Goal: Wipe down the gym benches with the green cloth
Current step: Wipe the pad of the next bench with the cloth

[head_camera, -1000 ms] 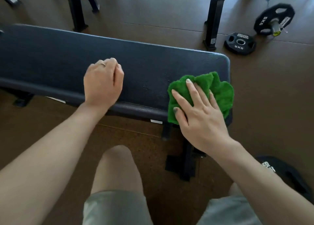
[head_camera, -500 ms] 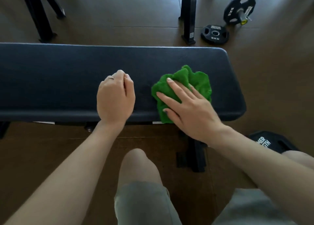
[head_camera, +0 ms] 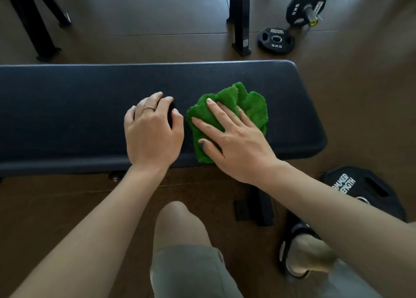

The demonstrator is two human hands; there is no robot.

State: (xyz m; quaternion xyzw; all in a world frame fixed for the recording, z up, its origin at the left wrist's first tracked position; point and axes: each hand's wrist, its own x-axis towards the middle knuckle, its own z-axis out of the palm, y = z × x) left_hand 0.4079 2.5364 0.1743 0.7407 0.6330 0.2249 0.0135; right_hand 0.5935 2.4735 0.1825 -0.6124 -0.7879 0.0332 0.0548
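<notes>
A dark padded gym bench (head_camera: 67, 108) runs across the view from the left edge to its rounded right end. The crumpled green cloth (head_camera: 249, 104) lies on the pad near that right end, reaching the near edge. My right hand (head_camera: 229, 140) presses flat on the cloth with straight, spread fingers. Just left of the cloth, my left hand (head_camera: 153, 131) rests on the pad with its fingers curled under, holding nothing; a ring shows on one finger.
Two 5 kg weight plates (head_camera: 276, 40) lie on the brown floor behind the bench, beside a black rack post (head_camera: 239, 18). A larger black plate (head_camera: 364, 189) lies at the near right by my sandalled foot (head_camera: 301, 250). More black frame legs (head_camera: 33, 20) stand at the back left.
My right hand has slid the cloth leftward along the pad from the bench's right end towards my left hand. The camera has shifted, so more of the bench end shows.
</notes>
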